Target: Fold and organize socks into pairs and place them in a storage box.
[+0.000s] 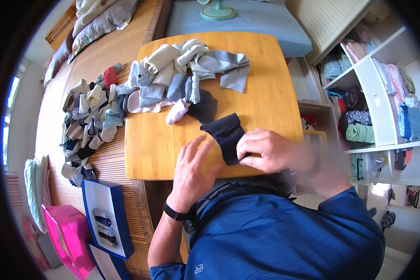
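My right hand pinches the near right end of a dark navy sock at the front of the wooden table. The sock bends back on itself, its ribbed cuff toward the middle of the table. My left hand, slightly blurred, is just left of it with fingers spread and nothing in them. Beyond the navy sock lies a flat black sock. A small pale lilac sock rests beside that one. Farther back is a heap of grey and white socks, with a grey sock at its right end.
Left of the table, a pile of mixed socks covers part of a striped mat. A blue-sided box holds several rolled socks, near a pink bin. Right stand open shelves with folded clothes.
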`<action>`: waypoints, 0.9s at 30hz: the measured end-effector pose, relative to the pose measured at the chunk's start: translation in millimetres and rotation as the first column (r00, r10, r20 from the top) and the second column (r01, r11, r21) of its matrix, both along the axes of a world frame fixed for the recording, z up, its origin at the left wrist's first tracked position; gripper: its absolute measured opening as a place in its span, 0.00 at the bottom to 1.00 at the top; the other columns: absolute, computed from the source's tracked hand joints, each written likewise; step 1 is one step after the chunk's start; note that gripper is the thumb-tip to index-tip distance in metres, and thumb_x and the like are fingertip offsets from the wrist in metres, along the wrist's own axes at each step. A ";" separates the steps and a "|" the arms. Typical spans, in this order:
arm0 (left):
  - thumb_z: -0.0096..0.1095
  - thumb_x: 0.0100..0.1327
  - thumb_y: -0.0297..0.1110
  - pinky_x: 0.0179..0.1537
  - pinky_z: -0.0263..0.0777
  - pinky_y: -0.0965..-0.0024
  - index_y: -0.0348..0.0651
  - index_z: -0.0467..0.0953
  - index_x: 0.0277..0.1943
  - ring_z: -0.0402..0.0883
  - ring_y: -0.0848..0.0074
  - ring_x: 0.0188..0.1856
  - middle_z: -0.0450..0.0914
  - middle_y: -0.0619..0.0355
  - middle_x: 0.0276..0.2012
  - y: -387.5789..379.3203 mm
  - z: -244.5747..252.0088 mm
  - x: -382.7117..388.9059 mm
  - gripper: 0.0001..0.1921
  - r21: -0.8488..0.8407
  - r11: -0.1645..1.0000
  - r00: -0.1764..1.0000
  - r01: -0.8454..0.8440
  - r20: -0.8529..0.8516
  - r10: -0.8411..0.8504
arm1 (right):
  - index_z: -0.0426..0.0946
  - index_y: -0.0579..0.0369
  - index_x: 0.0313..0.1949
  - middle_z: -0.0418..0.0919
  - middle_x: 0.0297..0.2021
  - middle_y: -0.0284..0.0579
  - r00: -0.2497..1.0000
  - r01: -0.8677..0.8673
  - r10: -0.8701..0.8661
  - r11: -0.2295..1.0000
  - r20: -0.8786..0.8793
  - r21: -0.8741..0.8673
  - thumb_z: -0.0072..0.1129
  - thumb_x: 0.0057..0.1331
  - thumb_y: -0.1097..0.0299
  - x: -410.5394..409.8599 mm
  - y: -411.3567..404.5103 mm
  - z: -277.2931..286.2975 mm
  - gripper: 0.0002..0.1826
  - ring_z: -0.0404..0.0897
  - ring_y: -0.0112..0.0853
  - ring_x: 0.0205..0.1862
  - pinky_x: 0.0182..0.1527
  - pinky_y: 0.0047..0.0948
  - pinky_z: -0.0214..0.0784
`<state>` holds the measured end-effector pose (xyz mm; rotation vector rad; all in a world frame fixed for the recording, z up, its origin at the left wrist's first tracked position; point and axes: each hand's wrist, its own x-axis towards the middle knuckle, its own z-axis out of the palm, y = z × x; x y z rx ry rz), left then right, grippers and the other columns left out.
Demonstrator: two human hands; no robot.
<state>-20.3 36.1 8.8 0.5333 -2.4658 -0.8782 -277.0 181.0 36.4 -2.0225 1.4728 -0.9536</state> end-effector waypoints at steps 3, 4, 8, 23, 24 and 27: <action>0.88 0.58 0.28 0.74 0.77 0.46 0.40 0.88 0.65 0.81 0.46 0.73 0.85 0.46 0.70 11.2 6.4 -0.7 0.30 0.002 0.988 0.986 0.153 0.067 -0.153 | 0.87 0.53 0.43 0.90 0.46 0.44 0.999 -0.021 0.025 0.992 -0.032 0.126 0.80 0.68 0.72 4.5 15.4 -19.1 0.08 0.90 0.45 0.51 0.57 0.44 0.82; 0.89 0.59 0.29 0.73 0.76 0.46 0.40 0.89 0.62 0.82 0.46 0.72 0.86 0.46 0.69 16.3 3.8 -0.6 0.27 -0.032 0.982 0.981 0.186 0.057 -0.184 | 0.87 0.53 0.43 0.90 0.46 0.44 0.999 -0.017 0.021 0.992 -0.033 0.125 0.80 0.68 0.72 5.2 17.8 -21.2 0.08 0.90 0.45 0.51 0.57 0.44 0.82; 0.89 0.60 0.32 0.72 0.76 0.46 0.40 0.92 0.54 0.84 0.48 0.69 0.87 0.46 0.66 25.7 -7.1 -1.8 0.19 -0.086 0.977 0.981 0.193 0.030 -0.191 | 0.87 0.55 0.45 0.90 0.48 0.46 0.996 0.083 -0.085 0.987 0.011 0.137 0.81 0.68 0.70 11.3 23.6 -25.5 0.10 0.90 0.47 0.53 0.60 0.45 0.83; 0.89 0.59 0.29 0.74 0.72 0.44 0.42 0.90 0.57 0.80 0.46 0.73 0.83 0.45 0.70 55.4 -21.2 -12.5 0.22 -0.079 0.994 0.998 0.070 -0.002 -0.070 | 0.91 0.52 0.52 0.88 0.54 0.46 0.948 0.315 -0.315 0.949 0.040 0.004 0.84 0.67 0.72 19.7 43.9 -36.3 0.15 0.88 0.45 0.61 0.65 0.43 0.82; 0.89 0.59 0.29 0.75 0.72 0.44 0.42 0.90 0.56 0.80 0.46 0.73 0.83 0.45 0.70 55.7 -22.1 -12.6 0.22 -0.092 0.993 0.998 0.068 -0.007 -0.069 | 0.90 0.52 0.52 0.88 0.54 0.45 0.945 0.324 -0.324 0.946 0.048 0.000 0.84 0.67 0.73 19.1 48.1 -38.2 0.15 0.88 0.45 0.59 0.64 0.43 0.82; 0.89 0.59 0.29 0.75 0.71 0.44 0.43 0.91 0.55 0.79 0.46 0.74 0.83 0.46 0.70 58.7 -24.5 -11.9 0.21 -0.099 0.993 0.998 0.058 -0.012 -0.060 | 0.90 0.52 0.52 0.88 0.53 0.45 0.939 0.341 -0.340 0.940 0.049 -0.009 0.84 0.67 0.73 16.6 57.7 -47.3 0.16 0.88 0.45 0.58 0.63 0.42 0.83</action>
